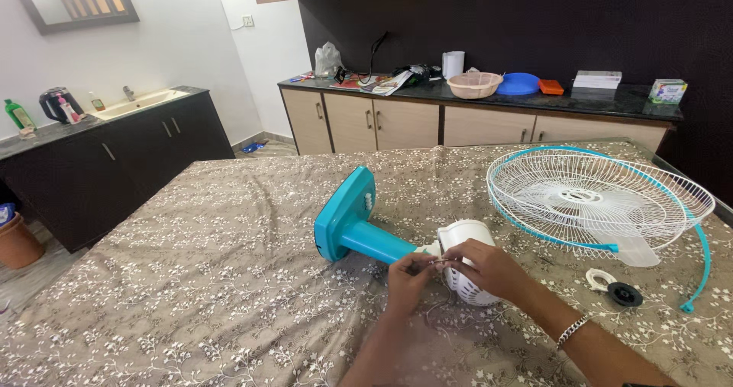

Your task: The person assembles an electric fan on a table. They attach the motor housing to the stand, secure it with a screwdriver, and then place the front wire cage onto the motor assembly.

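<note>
A table fan lies on its side on the patterned tablecloth (191, 280): a teal base (342, 213) with a teal stem leads to the white motor housing (463, 238). My left hand (408, 278) and my right hand (489, 267) meet in front of the motor housing, fingertips pinched together on a small thin metal part that is too small to identify. My right hand rests against the housing and wears a bracelet at the wrist.
A white wire fan guard (595, 196) with a teal rim and a blade under it lies to the right. A teal rim ring (704, 257), a white ring (600, 278) and a black cap (624, 294) lie near it. Counters with clutter stand behind.
</note>
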